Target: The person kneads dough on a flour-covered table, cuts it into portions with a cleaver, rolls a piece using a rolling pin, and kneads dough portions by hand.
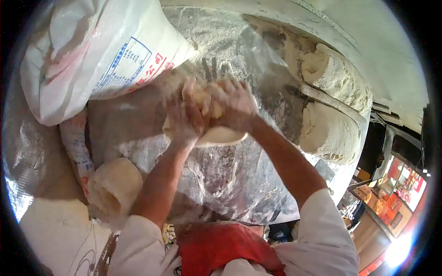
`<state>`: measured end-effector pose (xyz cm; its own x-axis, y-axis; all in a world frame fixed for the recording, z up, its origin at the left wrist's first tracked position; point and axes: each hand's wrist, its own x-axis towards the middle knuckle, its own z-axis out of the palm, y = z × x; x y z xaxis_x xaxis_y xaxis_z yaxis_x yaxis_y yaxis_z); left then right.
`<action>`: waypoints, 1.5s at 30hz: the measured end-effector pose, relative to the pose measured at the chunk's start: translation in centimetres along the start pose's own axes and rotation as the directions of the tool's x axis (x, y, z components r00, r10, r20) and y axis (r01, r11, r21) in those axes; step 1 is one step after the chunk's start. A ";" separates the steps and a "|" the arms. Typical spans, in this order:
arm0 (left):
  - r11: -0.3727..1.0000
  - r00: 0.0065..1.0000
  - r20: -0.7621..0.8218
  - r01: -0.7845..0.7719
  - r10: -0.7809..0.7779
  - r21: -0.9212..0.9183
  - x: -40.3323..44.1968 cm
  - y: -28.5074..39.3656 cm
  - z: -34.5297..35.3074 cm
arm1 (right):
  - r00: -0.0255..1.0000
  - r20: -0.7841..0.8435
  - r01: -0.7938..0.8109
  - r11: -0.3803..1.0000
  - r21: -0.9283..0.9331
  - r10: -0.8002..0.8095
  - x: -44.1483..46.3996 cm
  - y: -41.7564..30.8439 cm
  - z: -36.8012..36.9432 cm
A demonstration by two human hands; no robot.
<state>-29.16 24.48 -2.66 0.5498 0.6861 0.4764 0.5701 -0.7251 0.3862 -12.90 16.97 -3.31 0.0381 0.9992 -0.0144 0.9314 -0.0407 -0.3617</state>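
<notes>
A pale piece of dough (222,139) lies on the floured metal worktop (221,172) in front of me. My left hand (186,112) presses on its left part, the fingers pointing away from me and smeared by motion. My right hand (234,105) is curled over the dough from the other side, close beside the left. Both hands are dusted with flour and touch the dough. The fingers hide the dough's far part, while its smooth near edge shows below my wrists.
A large white printed sack (115,50) leans in from the upper left. Below it are a printed bag (76,142) and a pale rolled mass (115,186). Two big dough slabs (331,131) lie at right, with a long stick (332,102) between them.
</notes>
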 end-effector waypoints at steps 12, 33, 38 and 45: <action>0.940 0.883 0.353 -0.226 0.309 -0.257 -12.4 2.6 -6.2 | 0.962 -0.270 -0.046 0.999 -0.027 0.037 -22.0 -10.3 -0.5; 0.929 0.933 0.173 -0.269 0.317 -0.253 -4.1 9.0 5.1 | 0.951 -0.232 -0.205 0.979 0.013 0.203 -15.8 2.9 -0.6; 0.673 0.428 0.903 0.679 -0.036 -0.295 -2.4 11.7 -2.8 | 0.954 0.097 -0.281 0.959 -0.035 0.283 -19.7 -4.1 -5.7; 0.924 0.793 0.499 -0.203 0.349 -0.324 -19.2 11.2 -11.4 | 0.990 -0.017 -0.134 0.971 0.196 0.140 -34.0 -15.0 0.2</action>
<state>-40.27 2.48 1.54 0.9397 0.3207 0.1189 0.2175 -0.8285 0.5160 -28.27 -16.36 2.45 0.1743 0.9835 -0.0490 0.8287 -0.1734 -0.5322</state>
